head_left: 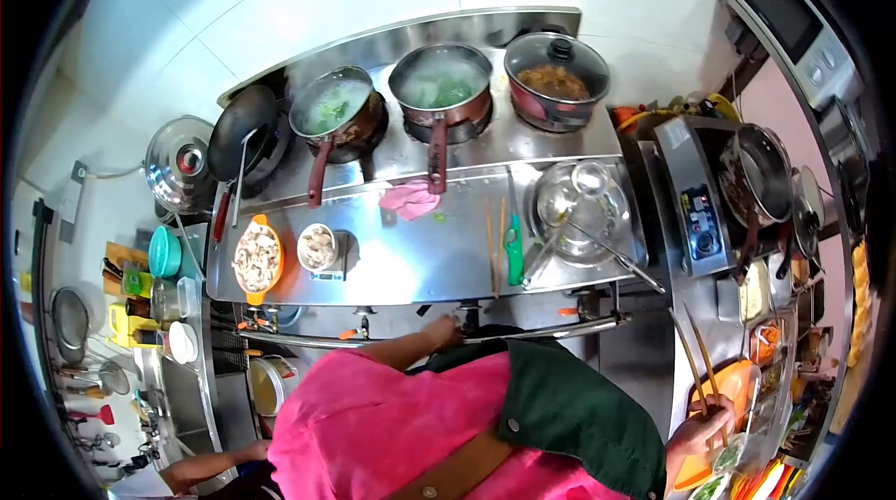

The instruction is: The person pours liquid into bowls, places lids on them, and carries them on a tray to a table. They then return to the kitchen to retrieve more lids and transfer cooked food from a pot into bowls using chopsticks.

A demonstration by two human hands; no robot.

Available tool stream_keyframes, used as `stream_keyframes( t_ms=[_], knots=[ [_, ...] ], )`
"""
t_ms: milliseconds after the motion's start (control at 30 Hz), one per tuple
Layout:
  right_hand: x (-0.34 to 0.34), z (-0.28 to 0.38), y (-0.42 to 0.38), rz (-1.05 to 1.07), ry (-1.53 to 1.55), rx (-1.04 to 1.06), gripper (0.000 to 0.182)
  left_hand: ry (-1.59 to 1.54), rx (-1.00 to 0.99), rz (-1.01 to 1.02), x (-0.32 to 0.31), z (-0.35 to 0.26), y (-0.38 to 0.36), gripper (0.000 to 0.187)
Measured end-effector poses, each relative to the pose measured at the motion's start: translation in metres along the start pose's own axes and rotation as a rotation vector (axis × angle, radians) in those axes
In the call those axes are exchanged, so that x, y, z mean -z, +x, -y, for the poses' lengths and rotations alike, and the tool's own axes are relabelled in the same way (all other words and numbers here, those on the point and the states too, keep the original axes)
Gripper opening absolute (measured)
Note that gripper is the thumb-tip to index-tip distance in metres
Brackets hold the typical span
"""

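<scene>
My left hand is at the stove's front edge, its fingers closed at a gas valve whose handle they cover. At the right, my right hand grips a pair of long wooden chopsticks, their tips pointing up and away. Beneath that hand lies an orange cutting board. Two steaming saucepans with green leaves, the left saucepan and the middle saucepan, stand on the burners. A lidded glass-topped pot with brown food sits to their right.
On the steel counter are an orange dish of sliced food, a bowl on a scale, a pink cloth, a green lighter and a steel basin. An induction cooker stands right. Another person's arm shows lower left.
</scene>
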State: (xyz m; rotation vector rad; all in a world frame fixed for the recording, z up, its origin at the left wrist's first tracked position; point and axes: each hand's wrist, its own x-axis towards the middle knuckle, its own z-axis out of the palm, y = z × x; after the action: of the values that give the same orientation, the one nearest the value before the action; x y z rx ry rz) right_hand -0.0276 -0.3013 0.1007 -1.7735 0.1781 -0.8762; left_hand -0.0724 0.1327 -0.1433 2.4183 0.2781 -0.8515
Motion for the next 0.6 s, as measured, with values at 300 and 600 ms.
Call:
stream_keyframes(
  t_ms=[300,600],
  knots=[
    [-0.066,0.04,-0.004,0.194,-0.121,0.101,0.032,0.206,-0.259,0.219,0.019,0.004,0.023,0.022],
    [-0.072,0.04,-0.026,0.038,-0.076,-0.199,0.028,-1.778,-0.166,-0.239,0.279,-0.051,0.049,0.043]
  ],
)
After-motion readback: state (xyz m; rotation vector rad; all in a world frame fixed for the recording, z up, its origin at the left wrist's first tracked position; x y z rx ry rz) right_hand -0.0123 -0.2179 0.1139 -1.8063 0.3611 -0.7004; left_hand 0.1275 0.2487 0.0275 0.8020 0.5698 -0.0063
